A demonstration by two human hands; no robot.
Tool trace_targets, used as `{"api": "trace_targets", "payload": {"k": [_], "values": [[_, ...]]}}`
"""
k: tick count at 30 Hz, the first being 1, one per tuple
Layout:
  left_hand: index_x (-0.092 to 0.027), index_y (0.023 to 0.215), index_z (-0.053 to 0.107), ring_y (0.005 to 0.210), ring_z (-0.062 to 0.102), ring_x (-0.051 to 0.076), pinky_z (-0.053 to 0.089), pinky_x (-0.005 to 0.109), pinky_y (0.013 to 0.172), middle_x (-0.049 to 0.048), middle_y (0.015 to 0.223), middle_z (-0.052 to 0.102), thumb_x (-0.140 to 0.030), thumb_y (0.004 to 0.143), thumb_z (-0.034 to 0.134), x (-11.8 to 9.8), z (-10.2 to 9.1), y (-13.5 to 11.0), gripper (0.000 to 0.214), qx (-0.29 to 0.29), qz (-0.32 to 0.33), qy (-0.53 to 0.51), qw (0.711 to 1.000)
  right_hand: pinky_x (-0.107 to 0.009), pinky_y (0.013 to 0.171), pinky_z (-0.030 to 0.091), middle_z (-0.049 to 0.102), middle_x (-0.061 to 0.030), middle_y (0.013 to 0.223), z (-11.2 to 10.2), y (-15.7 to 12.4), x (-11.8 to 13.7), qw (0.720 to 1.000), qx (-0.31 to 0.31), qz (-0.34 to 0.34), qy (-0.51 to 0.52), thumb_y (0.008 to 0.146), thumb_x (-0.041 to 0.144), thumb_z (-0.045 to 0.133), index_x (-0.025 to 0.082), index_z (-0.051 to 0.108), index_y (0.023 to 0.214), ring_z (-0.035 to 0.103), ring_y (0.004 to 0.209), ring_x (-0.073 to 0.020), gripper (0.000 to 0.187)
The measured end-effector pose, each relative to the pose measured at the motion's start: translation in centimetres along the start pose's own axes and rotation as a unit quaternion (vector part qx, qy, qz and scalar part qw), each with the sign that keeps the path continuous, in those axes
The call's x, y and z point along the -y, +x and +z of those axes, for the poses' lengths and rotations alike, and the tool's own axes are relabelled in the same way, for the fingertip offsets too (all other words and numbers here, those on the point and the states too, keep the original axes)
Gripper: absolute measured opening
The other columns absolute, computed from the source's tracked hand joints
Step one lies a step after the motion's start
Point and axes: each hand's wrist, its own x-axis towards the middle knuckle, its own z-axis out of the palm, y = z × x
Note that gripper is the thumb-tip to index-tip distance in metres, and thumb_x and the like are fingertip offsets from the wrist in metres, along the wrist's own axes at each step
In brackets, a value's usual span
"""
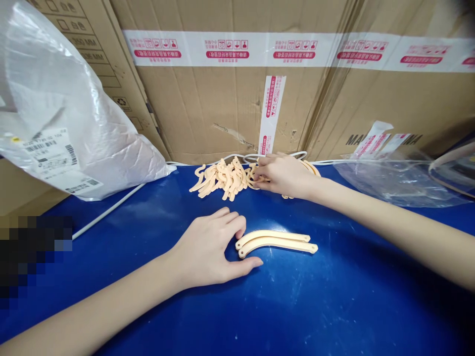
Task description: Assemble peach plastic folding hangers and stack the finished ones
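Two cream-coloured curved plastic arms (278, 242), with holes at their ends, lie side by side on the blue table. My left hand (215, 244) rests at their left end, open, with thumb and fingers spread on either side of it. Farther back is a heap of small cream hook-shaped pieces (226, 180). At the heap's right side my right hand (284, 175) reaches down with curled fingers; its fingertips are partly hidden among the pieces. More curved cream parts (311, 168) show behind that hand.
Cardboard boxes (208, 109) with white-and-red tape stand along the back. A plastic bag with labels (81, 123) bulges in from the left. Clear plastic film (393, 183) lies at the right. A white cable (107, 212) runs across the blue table (297, 311).
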Motion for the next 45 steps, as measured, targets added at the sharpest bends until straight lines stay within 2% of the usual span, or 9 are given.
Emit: {"api": "trace_targets", "payload": {"k": [2,5,7,13,21,25,29,37,45], "values": [[-0.020,0.073,0.045,0.068,0.048,0.017,0.031,0.027,0.054,-0.0016,0.070,0.055,-0.062,0.078,0.059,0.0,0.0,0.0,0.044,-0.002,-0.001,-0.007,1.000,-0.031,0.069,0.037,0.068,-0.0053,0.088,-0.8,-0.1,-1.0,1.000,-0.010,0.021,0.014,0.091,0.037,0.053,0.020,0.072,0.095,0.059,0.080,-0.0186,0.026],[-0.020,0.074,0.045,0.068,0.048,0.017,0.030,0.027,0.054,-0.0019,0.070,0.055,-0.063,0.077,0.062,0.1,0.0,0.0,0.046,-0.002,-0.003,-0.016,1.000,-0.031,0.065,0.038,0.070,-0.0049,0.088,-1.9,-0.3,-3.3,0.993,-0.020,0.112,0.027,0.088,0.039,0.053,0.021,0.074,0.094,0.061,0.078,-0.0189,0.028],[-0.020,0.074,0.045,0.068,0.048,0.017,0.029,0.027,0.054,-0.0019,0.070,0.055,-0.062,0.077,0.063,0.1,0.0,0.1,0.046,-0.002,-0.005,-0.019,1.000,-0.031,0.061,0.038,0.071,-0.0043,0.088,-2.1,-0.6,-4.7,0.988,0.044,0.144,0.033,0.085,0.041,0.057,0.023,0.075,0.091,0.062,0.075,-0.0192,0.027],[-0.020,0.077,0.047,0.068,0.048,0.017,0.031,0.027,0.055,-0.0018,0.072,0.055,-0.060,0.078,0.062,0.1,0.0,0.1,0.043,-0.002,-0.006,-0.022,1.000,-0.030,0.059,0.038,0.073,-0.0051,0.084,-1.1,-1.0,-5.4,0.983,0.098,0.150,0.039,0.083,0.041,0.058,0.022,0.077,0.089,0.064,0.074,-0.0199,0.027],[-0.021,0.083,0.049,0.074,0.050,0.018,0.037,0.029,0.059,-0.0009,0.082,0.056,-0.047,0.078,0.062,0.0,0.0,0.0,0.029,-0.005,0.008,-0.022,1.000,-0.026,0.058,0.036,0.074,-0.0011,0.079,-0.6,0.2,-4.7,0.983,0.138,0.107,0.051,0.077,0.023,0.057,0.021,0.077,0.083,0.063,0.069,-0.0155,0.021],[-0.020,0.081,0.048,0.074,0.049,0.017,0.036,0.029,0.059,-0.0016,0.079,0.055,-0.043,0.077,0.062,-0.1,-0.1,0.0,0.027,-0.002,0.002,-0.015,1.000,-0.026,0.059,0.036,0.073,-0.0017,0.076,-0.7,0.4,-4.7,0.986,0.125,0.105,0.043,0.077,0.025,0.058,0.020,0.076,0.078,0.063,0.067,-0.0153,0.018],[-0.020,0.078,0.046,0.072,0.048,0.017,0.033,0.028,0.057,-0.0020,0.075,0.054,-0.039,0.078,0.060,-0.1,-0.1,0.1,0.024,-0.005,-0.001,-0.003,1.000,-0.030,0.067,0.040,0.074,-0.0048,0.089,-1.5,0.4,-4.6,0.990,0.079,0.113,0.040,0.083,0.028,0.056,0.019,0.075,0.090,0.065,0.077,-0.0183,0.023],[-0.020,0.074,0.043,0.070,0.047,0.016,0.031,0.027,0.055,-0.0020,0.072,0.053,-0.035,0.078,0.059,-0.1,0.1,0.0,0.022,-0.001,0.000,0.009,1.000,-0.030,0.066,0.039,0.071,-0.0030,0.081,-3.6,-1.5,-1.7,0.994,-0.003,0.057,0.094,0.085,0.032,0.059,0.020,0.074,0.088,0.061,0.072,-0.0159,0.020],[-0.019,0.073,0.046,0.070,0.048,0.017,0.030,0.028,0.055,-0.0017,0.070,0.052,-0.036,0.079,0.059,-0.3,-0.2,-0.3,0.022,-0.006,0.015,0.035,0.999,-0.029,0.069,0.039,0.065,-0.0016,0.071,-3.5,-3.7,4.2,0.987,0.065,0.005,0.148,0.082,0.024,0.064,0.018,0.070,0.073,0.058,0.071,-0.0150,0.013]]}}
